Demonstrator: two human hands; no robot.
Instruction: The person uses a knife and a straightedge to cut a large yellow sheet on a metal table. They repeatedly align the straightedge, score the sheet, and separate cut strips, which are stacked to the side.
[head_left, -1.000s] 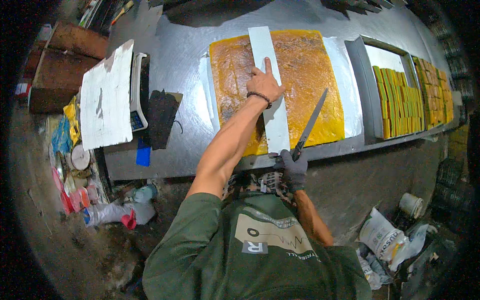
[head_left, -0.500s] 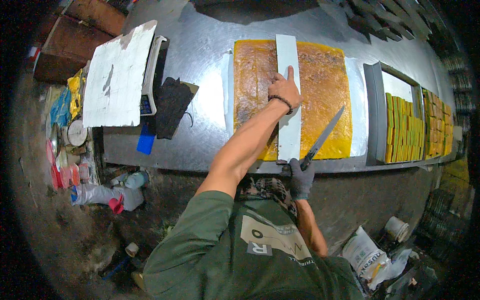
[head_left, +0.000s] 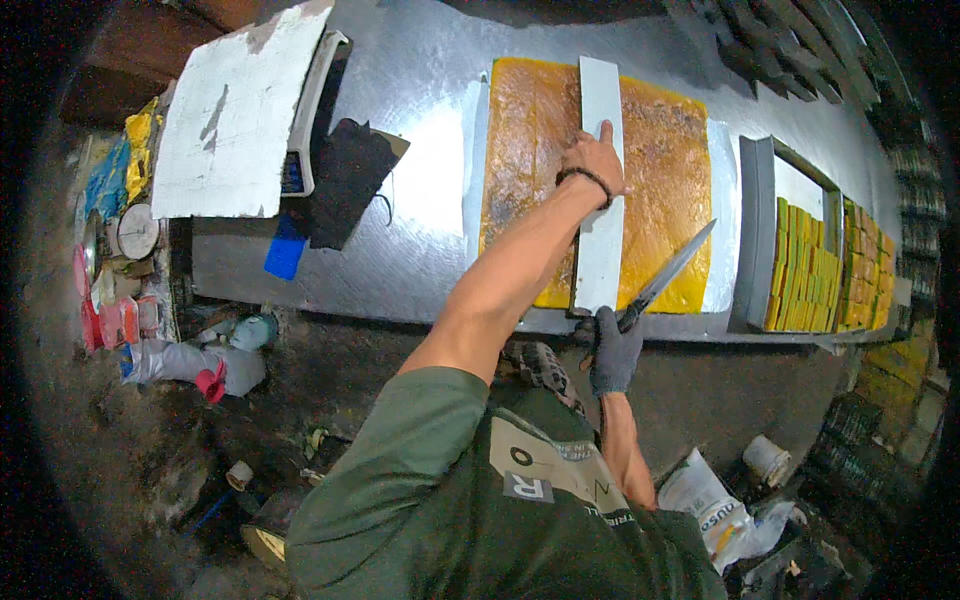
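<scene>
A flat yellow-brown slab (head_left: 520, 150), glossy and soft-looking, lies on a pale sheet (head_left: 722, 200) on the metal table. A long white straight strip (head_left: 600, 265) rests across it, running from the far edge to the near edge. My bare left hand (head_left: 592, 165), with a dark bead bracelet at the wrist, presses on the strip with the index finger stretched along it and the thumb spread. At the near edge my right hand (head_left: 612, 352), in a grey glove, holds a long knife (head_left: 672, 272). Its blade slants over the slab's right part, tip toward the far right.
Right of the slab, a metal frame (head_left: 757, 230) stands beside rows of cut yellow-green pieces (head_left: 805, 270). On the left are a scale with a white board (head_left: 225, 120), a black cloth (head_left: 350, 180) and a blue scraper-like piece (head_left: 286, 250). Bags (head_left: 705, 500) lie on the floor.
The whole view has shifted, so the table's things sit elsewhere in it. The knife's tip has moved a little right over the slab. My left hand stays on the strip.
</scene>
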